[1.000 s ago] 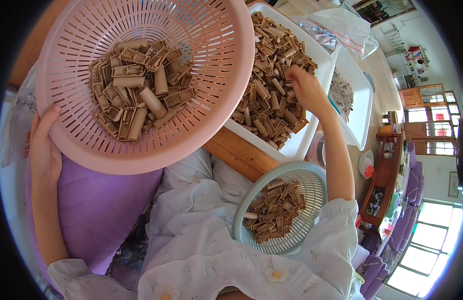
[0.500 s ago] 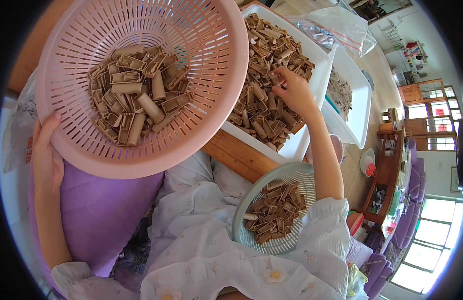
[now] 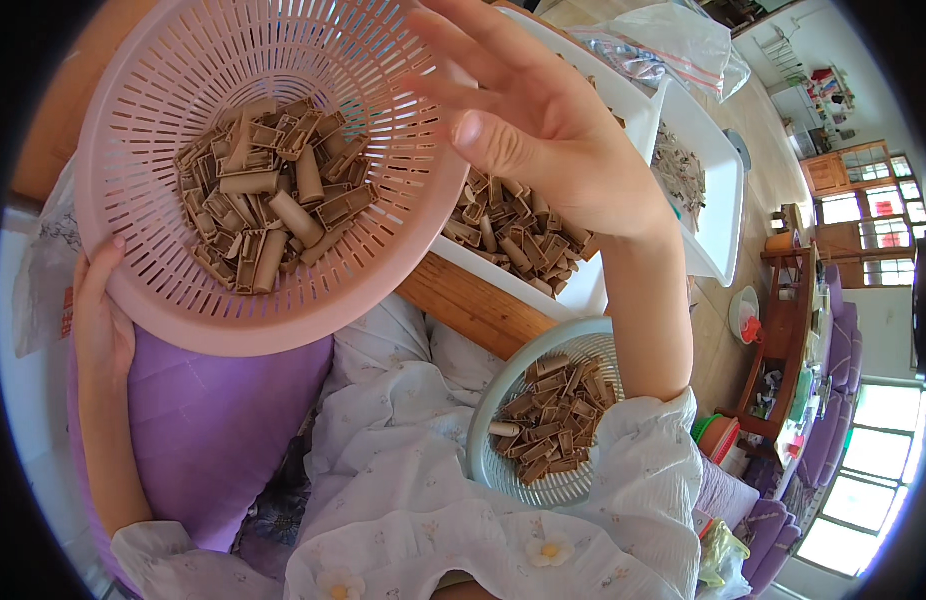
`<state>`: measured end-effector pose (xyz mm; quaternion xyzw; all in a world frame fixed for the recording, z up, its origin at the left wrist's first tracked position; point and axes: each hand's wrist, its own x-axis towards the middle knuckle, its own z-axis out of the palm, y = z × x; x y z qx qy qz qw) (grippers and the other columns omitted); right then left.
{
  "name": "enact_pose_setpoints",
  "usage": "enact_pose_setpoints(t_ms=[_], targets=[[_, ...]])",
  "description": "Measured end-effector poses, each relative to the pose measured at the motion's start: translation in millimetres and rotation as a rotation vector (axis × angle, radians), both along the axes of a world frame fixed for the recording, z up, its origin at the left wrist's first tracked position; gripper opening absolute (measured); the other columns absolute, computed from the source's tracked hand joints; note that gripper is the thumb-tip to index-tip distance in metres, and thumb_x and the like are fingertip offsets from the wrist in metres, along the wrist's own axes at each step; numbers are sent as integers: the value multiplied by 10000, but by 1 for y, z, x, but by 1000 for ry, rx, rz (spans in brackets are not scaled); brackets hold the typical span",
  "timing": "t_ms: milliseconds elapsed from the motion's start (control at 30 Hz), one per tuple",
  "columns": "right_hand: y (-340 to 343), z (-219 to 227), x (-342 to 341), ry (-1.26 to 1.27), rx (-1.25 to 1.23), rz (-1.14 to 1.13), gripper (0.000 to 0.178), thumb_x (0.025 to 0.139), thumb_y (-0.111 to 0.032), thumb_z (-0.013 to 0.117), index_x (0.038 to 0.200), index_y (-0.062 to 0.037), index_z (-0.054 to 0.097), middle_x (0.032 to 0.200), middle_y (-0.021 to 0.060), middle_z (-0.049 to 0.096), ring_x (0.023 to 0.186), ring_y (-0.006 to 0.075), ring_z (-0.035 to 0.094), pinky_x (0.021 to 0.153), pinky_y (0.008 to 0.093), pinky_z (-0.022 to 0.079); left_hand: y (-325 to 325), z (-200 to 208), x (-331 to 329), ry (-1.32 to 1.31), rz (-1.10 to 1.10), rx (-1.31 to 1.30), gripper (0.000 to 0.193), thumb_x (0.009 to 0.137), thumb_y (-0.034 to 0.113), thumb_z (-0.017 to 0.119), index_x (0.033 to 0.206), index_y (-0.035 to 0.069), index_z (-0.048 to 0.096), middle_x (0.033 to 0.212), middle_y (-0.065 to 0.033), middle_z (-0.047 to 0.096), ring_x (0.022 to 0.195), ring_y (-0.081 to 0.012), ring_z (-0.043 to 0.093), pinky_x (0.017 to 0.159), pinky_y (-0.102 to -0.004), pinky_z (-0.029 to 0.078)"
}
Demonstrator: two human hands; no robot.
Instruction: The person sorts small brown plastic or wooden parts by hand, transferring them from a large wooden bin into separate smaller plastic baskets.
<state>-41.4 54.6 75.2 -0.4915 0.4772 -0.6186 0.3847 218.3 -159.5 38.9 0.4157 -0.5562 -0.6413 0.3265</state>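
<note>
My left hand (image 3: pixel 105 305) grips the lower left rim of a large pink slotted plastic basket (image 3: pixel 258 338), which is tilted toward me. Inside it lies a heap of brown moulded plastic pieces (image 3: pixel 273 190), some rounded like half tubes. Over the basket's right rim is my right hand (image 3: pixel 553 135), close to the camera, its fingers spread and slightly blurred with nothing visible in them. It partly hides a white tray (image 3: pixel 586 288) filled with more brown plastic pieces (image 3: pixel 523 235).
A grey-green slotted basket (image 3: pixel 476 440) holding brown pieces rests by my right side. Beyond the tray, a second white tray (image 3: pixel 721 235) contains thin greyish scraps. A clear plastic bag (image 3: pixel 688 40) lies behind it. A wooden table edge (image 3: pixel 473 305) runs below the tray.
My right hand has risen from the white tray, where its fingers pinched a brown piece, to the pink basket's right side and opened. One more piece leans on the basket's heap.
</note>
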Motion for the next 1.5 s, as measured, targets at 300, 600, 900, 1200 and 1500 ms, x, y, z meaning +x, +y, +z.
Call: enact_pose_setpoints(t_ms=[300, 600, 900, 1200, 1500], targets=[[94, -48, 23, -620, 218, -233, 885, 683, -404, 642, 1313, -106, 96, 1306, 137, 245, 1191, 278, 268, 927, 451, 292, 42, 12, -26, 142, -181, 230, 285, 759, 84, 517, 1024, -18, 490, 963, -95, 556, 896, -178, 529, 812, -293, 401], [255, -24, 74, -761, -156, -1006, 516, 777, -105, 448, 1258, -39, 274, 1197, 180, 401, 1057, 313, 437, 888, 486, 356, 127, 48, -198, -24, -1177, -194, 520, 816, 477, 373, 1077, 43, 488, 921, -67, 548, 700, -115, 534, 552, -261, 444], [321, -90, 157, -757, -331, -1654, 529, 729, -60, 500, 1224, -38, 316, 1167, 142, 431, 1072, 291, 426, 900, 447, 364, 150, -80, -230, -796, -1157, -1150, 309, 721, 209, 593, 842, -56, 489, 733, -216, 578, 741, -334, 579, 649, -379, 480], [330, -119, 129, -778, -424, -1595, 481, 740, -56, 481, 1201, -35, 347, 1154, 132, 445, 1054, 280, 440, 888, 443, 370, 162, -107, -244, -940, -1077, -1285, 260, 654, -13, 553, 880, -45, 428, 710, -190, 577, 723, -310, 587, 597, -353, 481], [314, -116, 120, -824, -490, -1587, 470, 731, -39, 471, 1185, -20, 350, 1104, 133, 469, 1022, 253, 461, 862, 430, 394, 165, -104, -243, -969, -1034, -1462, 335, 648, 21, 564, 950, -40, 432, 748, -174, 579, 724, -281, 589, 599, -345, 474]])
